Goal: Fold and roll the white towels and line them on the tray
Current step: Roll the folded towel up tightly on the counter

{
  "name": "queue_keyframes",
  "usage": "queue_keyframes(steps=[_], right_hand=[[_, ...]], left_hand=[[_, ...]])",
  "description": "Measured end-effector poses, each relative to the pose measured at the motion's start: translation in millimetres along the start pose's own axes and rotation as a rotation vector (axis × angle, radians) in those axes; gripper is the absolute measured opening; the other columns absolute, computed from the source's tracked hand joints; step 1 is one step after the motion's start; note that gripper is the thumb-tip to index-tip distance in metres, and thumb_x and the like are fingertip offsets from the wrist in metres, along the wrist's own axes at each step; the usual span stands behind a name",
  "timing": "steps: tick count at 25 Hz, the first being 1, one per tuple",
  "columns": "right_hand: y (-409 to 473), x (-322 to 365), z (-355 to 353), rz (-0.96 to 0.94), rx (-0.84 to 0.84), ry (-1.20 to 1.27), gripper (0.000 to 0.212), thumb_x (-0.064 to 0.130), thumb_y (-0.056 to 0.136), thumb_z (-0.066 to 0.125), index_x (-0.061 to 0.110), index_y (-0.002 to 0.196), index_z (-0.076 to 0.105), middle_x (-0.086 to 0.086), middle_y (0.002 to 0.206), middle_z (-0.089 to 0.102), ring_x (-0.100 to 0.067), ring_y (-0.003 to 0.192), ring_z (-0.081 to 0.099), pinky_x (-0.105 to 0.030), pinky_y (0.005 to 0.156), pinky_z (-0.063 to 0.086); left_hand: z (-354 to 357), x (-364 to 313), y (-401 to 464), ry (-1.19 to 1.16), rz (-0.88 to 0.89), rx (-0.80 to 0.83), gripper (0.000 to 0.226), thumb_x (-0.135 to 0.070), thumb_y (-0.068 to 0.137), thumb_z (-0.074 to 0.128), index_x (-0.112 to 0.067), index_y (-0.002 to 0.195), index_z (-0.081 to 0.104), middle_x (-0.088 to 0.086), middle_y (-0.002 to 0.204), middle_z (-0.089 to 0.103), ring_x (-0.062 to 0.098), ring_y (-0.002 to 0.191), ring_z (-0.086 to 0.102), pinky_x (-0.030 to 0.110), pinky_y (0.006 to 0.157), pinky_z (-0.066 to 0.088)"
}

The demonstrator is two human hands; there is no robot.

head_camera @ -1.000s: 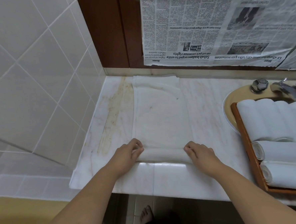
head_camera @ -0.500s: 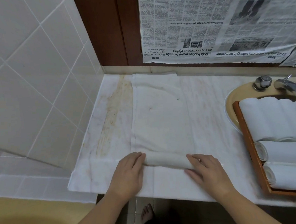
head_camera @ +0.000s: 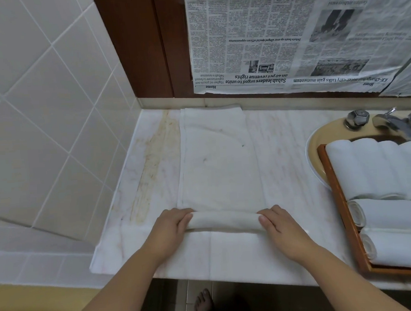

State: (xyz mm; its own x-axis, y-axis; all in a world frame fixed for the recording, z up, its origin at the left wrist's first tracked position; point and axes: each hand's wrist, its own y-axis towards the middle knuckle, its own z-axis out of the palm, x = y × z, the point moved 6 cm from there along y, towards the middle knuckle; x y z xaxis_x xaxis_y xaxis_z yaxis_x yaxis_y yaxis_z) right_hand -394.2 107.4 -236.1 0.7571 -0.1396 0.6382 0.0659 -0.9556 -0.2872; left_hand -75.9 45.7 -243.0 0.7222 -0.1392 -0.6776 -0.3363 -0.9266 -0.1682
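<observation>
Your left hand (head_camera: 170, 229) and right hand (head_camera: 282, 225) curl round the towel (head_camera: 221, 168) roll's ends; roll evenly away, keeping both edges aligned.

Bare forearms (head_camera: 126, 290), no sleeves visible

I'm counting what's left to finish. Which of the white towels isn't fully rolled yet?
The towel on the counter, rolled only at its near edge between the left hand and right hand. The towels on the tray are complete rolls.
</observation>
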Motion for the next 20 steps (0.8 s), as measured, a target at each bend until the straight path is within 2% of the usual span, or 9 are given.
queue_keyframes(steps=[2, 4, 5, 7, 9, 12, 14, 16, 20], right_hand=[[5, 0, -4, 0.044, -0.038, 0.092, 0.008, 0.047, 0.107, 0.043, 0.045, 0.112, 0.048, 0.010, 0.104, 0.056, -0.010, 0.100, 0.056, -0.022, 0.081, 0.041], [10, -1, -7, 0.098, -0.090, 0.203, 0.011, 0.044, 0.103, 0.056, 0.042, 0.109, 0.047, 0.002, 0.101, 0.056, -0.014, 0.090, 0.059, -0.025, 0.075, 0.045], [11, -2, -8, 0.104, -0.139, 0.182, 0.010, 0.042, 0.100, 0.061, 0.041, 0.105, 0.052, 0.003, 0.105, 0.054, -0.013, 0.091, 0.058, -0.025, 0.077, 0.046], [8, 2, -12, 0.029, -0.309, 0.036, 0.004, 0.036, 0.098, 0.066, 0.033, 0.099, 0.069, 0.009, 0.111, 0.052, -0.011, 0.099, 0.054, -0.025, 0.086, 0.047], [0, 9, -5, -0.145, -0.432, -0.203, 0.017, 0.032, 0.099, 0.065, 0.021, 0.100, 0.078, 0.009, 0.110, 0.062, -0.017, 0.102, 0.057, -0.032, 0.086, 0.050], [-13, 7, 4, -0.212, -0.435, -0.329, 0.033, 0.037, 0.092, 0.076, 0.020, 0.120, 0.074, 0.006, 0.124, 0.067, -0.018, 0.108, 0.058, -0.038, 0.086, 0.051], [-16, 0, 8, -0.184, -0.379, -0.328, 0.041, 0.046, 0.097, 0.065, 0.023, 0.130, 0.068, 0.006, 0.134, 0.063, -0.018, 0.108, 0.057, -0.038, 0.088, 0.049], [-13, -1, 8, -0.129, -0.316, -0.276, 0.045, 0.050, 0.102, 0.046, 0.025, 0.134, 0.065, 0.008, 0.136, 0.060, -0.018, 0.111, 0.056, -0.037, 0.093, 0.046], [2, -2, 6, -0.001, -0.176, -0.078, 0.039, 0.043, 0.108, 0.040, 0.030, 0.139, 0.058, 0.015, 0.129, 0.054, -0.010, 0.119, 0.050, -0.036, 0.107, 0.041]], left_hand=[[-1, -1, 3, -0.100, -0.048, -0.050, 0.021, -0.044, 0.108, 0.046, -0.041, 0.120, 0.063, -0.020, 0.108, 0.063, 0.002, 0.105, 0.056, 0.033, 0.097, 0.049], [-1, -5, 2, -0.147, -0.070, -0.163, 0.009, -0.038, 0.105, 0.056, -0.037, 0.113, 0.061, -0.018, 0.112, 0.059, 0.001, 0.108, 0.054, 0.029, 0.096, 0.048], [0, -7, 0, -0.122, -0.077, -0.236, 0.007, -0.036, 0.103, 0.060, -0.036, 0.109, 0.063, -0.016, 0.113, 0.055, 0.004, 0.108, 0.052, 0.027, 0.095, 0.046], [-1, -8, -4, -0.019, -0.087, -0.361, 0.008, -0.033, 0.100, 0.066, -0.031, 0.104, 0.072, -0.012, 0.115, 0.048, 0.011, 0.108, 0.044, 0.025, 0.093, 0.043], [-1, -12, -7, 0.210, 0.021, -0.429, 0.019, -0.033, 0.102, 0.061, -0.024, 0.103, 0.078, -0.008, 0.115, 0.054, 0.016, 0.104, 0.044, 0.033, 0.087, 0.050], [6, -12, -21, 0.367, 0.206, -0.365, 0.037, -0.041, 0.102, 0.053, -0.021, 0.125, 0.073, -0.005, 0.123, 0.063, 0.021, 0.109, 0.054, 0.040, 0.089, 0.054], [8, -4, -30, 0.374, 0.245, -0.294, 0.046, -0.046, 0.102, 0.053, -0.022, 0.140, 0.064, -0.004, 0.134, 0.062, 0.020, 0.116, 0.055, 0.039, 0.096, 0.052], [3, 1, -28, 0.310, 0.180, -0.256, 0.048, -0.051, 0.104, 0.047, -0.026, 0.143, 0.061, -0.008, 0.135, 0.061, 0.017, 0.119, 0.053, 0.036, 0.102, 0.049], [-5, 0, -13, 0.129, 0.020, -0.157, 0.040, -0.049, 0.107, 0.044, -0.038, 0.144, 0.057, -0.019, 0.126, 0.056, 0.006, 0.116, 0.044, 0.026, 0.105, 0.037]])
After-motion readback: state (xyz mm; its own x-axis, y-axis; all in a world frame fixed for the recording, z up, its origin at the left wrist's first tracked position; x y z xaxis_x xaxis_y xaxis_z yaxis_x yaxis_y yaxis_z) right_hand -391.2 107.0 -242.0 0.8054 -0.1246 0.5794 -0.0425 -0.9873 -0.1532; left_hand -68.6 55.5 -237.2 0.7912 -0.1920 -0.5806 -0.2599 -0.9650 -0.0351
